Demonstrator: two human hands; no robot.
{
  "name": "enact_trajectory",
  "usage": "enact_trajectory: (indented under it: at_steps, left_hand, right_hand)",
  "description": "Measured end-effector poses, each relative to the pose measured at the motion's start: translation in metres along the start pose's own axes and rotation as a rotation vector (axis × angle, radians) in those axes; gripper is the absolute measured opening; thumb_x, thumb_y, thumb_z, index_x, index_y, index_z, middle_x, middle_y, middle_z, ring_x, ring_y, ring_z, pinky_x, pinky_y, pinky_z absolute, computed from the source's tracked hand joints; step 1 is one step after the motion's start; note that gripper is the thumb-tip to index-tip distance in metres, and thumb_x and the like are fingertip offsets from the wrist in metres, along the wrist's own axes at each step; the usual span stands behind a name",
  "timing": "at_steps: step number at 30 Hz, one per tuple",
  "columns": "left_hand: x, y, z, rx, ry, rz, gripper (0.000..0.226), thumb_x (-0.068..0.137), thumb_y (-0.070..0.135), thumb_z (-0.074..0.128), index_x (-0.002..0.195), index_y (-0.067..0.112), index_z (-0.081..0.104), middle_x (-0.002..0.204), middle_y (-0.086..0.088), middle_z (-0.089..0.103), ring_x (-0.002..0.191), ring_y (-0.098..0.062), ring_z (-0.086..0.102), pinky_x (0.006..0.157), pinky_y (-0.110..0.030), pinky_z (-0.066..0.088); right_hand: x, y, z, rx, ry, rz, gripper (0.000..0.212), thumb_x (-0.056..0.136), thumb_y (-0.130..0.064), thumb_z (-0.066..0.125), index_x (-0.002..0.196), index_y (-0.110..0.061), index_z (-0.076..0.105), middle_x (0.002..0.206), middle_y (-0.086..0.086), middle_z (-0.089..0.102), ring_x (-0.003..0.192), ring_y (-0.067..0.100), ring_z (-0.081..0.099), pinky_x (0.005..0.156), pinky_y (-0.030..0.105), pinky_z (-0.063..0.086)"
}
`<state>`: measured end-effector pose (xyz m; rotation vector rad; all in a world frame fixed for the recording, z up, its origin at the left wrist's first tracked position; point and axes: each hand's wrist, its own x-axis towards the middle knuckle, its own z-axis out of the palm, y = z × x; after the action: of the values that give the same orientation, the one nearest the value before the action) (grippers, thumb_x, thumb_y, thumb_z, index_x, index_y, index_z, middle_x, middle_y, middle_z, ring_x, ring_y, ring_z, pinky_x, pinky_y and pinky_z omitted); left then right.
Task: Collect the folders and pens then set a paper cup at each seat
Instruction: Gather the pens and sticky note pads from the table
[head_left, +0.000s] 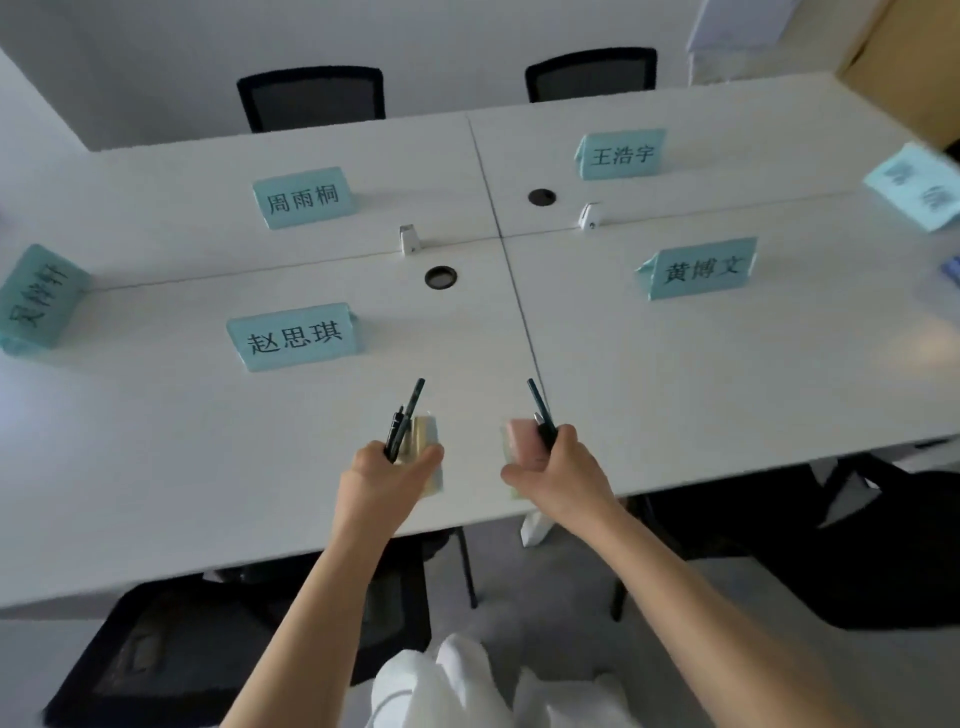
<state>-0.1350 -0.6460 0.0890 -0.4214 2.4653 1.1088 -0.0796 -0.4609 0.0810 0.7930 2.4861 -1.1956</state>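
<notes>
My left hand (387, 470) grips a bundle of dark pens (405, 421) together with a yellowish pad of notes (426, 441) over the near edge of the white table (727, 389). My right hand (558, 467) grips more dark pens (540, 410) and a pink and pale green pad (519, 441). Both hands are held side by side, a little apart, pens pointing away from me. No folder or paper cup can be seen.
Several teal name cards stand on the table, the nearest (293, 336) just beyond my left hand, another (698, 267) to the right. Two cable holes (440, 277) and small white clips (408, 239) sit mid-table. Black chairs (311, 98) line the far side; one (249, 639) is tucked below me.
</notes>
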Motion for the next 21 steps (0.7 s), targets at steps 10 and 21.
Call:
enact_trajectory:
  at_steps: [10,21]
  left_hand:
    - [-0.134,0.067,0.172,0.135,-0.186,0.172,0.038,0.082,0.048,0.068,0.090,0.013,0.055,0.076,-0.003,0.058,0.064,-0.018,0.055,0.051,-0.027,0.037]
    - [-0.277,0.142,0.381,0.234,-0.359,0.295,0.040,0.080,0.050,0.068,0.088,0.013,0.055,0.076,-0.003,0.057,0.066,-0.018,0.055,0.054,-0.028,0.039]
  right_hand:
    - [-0.095,0.165,-0.146,0.083,0.256,0.082,0.052,0.071,-0.045,0.069,0.102,-0.014,0.042,0.098,0.003,0.054,0.084,0.024,0.058,0.065,0.034,0.045]
    - [-0.170,0.374,-0.295,0.148,0.422,0.238,0.051,0.072,-0.043,0.069,0.106,-0.016,0.043,0.101,0.002,0.057,0.087,0.021,0.058,0.067,0.032,0.043]
